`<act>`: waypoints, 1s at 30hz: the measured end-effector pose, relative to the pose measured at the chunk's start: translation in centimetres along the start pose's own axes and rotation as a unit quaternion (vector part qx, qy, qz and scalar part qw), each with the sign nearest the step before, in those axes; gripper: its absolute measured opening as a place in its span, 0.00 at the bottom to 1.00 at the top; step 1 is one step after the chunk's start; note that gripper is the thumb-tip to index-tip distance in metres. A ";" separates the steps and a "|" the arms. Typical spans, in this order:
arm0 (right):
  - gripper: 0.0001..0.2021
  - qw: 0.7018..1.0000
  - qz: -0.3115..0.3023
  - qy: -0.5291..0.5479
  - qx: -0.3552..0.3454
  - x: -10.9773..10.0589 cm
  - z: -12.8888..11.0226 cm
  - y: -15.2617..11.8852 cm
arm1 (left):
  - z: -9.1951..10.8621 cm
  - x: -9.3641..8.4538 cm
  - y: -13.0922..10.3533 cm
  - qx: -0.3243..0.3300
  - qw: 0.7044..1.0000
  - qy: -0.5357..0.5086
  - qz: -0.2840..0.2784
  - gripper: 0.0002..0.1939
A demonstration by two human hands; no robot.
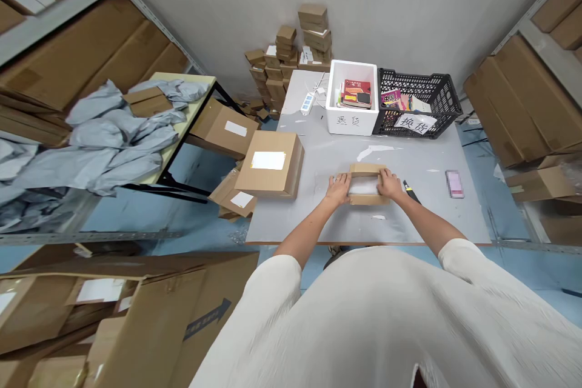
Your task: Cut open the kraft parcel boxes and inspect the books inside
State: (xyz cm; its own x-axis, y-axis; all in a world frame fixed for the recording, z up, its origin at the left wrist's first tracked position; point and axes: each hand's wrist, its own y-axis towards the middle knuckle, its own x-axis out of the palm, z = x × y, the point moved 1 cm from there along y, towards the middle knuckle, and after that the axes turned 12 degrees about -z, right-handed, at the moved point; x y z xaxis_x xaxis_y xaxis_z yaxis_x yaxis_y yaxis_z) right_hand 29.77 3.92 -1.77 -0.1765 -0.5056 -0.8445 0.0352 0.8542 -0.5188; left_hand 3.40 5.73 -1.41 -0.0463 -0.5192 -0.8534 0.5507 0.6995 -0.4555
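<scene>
Gripping opposite ends of the box [368, 200] on the table [313, 227], left hand [339, 187] and right hand [389, 183] (fingers part-curled) could, through uneven pressure, buckle its apparently thin walls.

1. The light is fairly bright and even over the table [313, 154]; its source is out of view.
2. Pale glare shows on the tabletop's near part.
3. Shadows are soft; the dimmest areas lie beneath the table and among the boxes [59, 315] at its lower left.
4. Wide-angle distortion makes the shelves [68, 7] on both sides of the table lean and stretch.
5. Lettering on the white bin [351, 120], at the table's far side, reads clearly.
6. The phone [454, 184], toward the table's right edge, looks pixelated.
</scene>
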 end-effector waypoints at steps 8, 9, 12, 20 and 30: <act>0.40 0.999 0.014 -0.039 0.028 0.7 -1.2 -0.2 | 0.1 -0.5 2.7 0.042 0.996 -0.031 -0.079 0.75; 0.40 0.999 0.019 -0.038 0.029 0.8 -1.4 -0.2 | 0.1 -0.4 2.8 0.043 0.995 -0.030 -0.080 0.75; 0.39 0.999 0.034 -0.007 0.033 0.8 -1.4 0.0 | -0.2 -0.2 2.6 0.049 0.995 -0.035 -0.075 0.74; 0.40 0.985 0.065 0.149 -0.049 -0.1 3.2 -0.6 | -0.8 -0.5 2.3 0.058 0.994 -0.044 -0.084 0.77; 0.37 0.974 0.120 0.191 0.008 2.7 8.8 -1.6 | -1.3 -1.3 2.4 0.041 0.989 -0.082 -0.116 0.75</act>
State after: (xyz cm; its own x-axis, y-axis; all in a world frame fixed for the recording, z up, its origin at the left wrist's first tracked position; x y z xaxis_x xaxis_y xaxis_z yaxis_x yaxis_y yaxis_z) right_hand 37.87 0.11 -4.39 -0.5148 -0.2065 -0.8321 0.1349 0.9389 -0.3165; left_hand 3.75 8.72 -1.77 -0.0463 -0.7387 -0.6724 0.6066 0.5140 -0.6065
